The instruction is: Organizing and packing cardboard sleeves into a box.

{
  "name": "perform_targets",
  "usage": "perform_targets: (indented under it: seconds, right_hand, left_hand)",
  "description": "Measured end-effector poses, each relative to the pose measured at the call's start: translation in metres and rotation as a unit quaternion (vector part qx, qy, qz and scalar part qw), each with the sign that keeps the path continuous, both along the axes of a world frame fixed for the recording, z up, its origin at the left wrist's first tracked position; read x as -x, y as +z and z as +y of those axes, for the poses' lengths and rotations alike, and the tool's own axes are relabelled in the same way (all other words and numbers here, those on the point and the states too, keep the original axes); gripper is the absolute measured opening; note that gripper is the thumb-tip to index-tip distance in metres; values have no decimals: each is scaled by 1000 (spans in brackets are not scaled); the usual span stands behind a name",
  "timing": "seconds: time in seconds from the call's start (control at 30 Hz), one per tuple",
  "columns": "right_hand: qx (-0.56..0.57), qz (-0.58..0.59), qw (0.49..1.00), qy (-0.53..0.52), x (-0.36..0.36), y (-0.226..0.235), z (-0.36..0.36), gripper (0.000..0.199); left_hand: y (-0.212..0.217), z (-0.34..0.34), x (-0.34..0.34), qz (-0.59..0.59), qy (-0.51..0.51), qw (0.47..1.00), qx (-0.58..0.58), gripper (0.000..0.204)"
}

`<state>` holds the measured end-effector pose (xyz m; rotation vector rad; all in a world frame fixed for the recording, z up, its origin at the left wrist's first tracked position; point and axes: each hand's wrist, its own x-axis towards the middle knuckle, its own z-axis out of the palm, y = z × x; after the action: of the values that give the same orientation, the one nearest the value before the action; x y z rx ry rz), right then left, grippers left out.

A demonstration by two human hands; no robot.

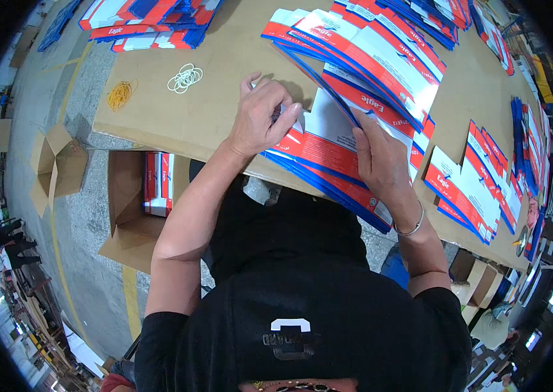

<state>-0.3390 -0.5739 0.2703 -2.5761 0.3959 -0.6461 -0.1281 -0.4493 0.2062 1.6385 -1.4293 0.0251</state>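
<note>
Across the brown table (178, 111) lie white rubber bands (185, 78), a yellow bundle (120, 95) and fanned stacks of red, white and blue flat cartons (381, 52). Below, an open cardboard box (134, 209) holds more. At the near edge, the left hand (260, 117) curls on 1 carton stack (328, 157), seemingly pinching a corner; the right hand (381, 160) presses flat, fingers closed together.

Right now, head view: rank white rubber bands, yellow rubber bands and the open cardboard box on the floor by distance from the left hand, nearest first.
From the left hand:
1. White rubber bands, on the table, up and to its left.
2. Yellow rubber bands, further left, near the table edge.
3. Open cardboard box, on the floor beyond the table's left edge.
</note>
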Motion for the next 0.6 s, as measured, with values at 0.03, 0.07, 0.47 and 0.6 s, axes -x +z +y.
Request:
perform_targets:
  seconds: [0.03,0.07,0.47,0.6]
  right_hand:
    - [0,0,1000,0,0,0,0,26]
    - [-6,7,1000,2,0,0,1,26]
    - [-15,20,1000,1,0,-1,1,28]
    - [-1,5,1000,14,-1,-8,0,28]
  left_hand:
    - [-1,1,-1,-3,-3,1000,12,15]
    - [-1,0,0,-3,-3,1000,12,15]
    - [-8,-1,-6,27,2,997,76,19]
    - [-4,-1,-4,24,-5,997,76,18]
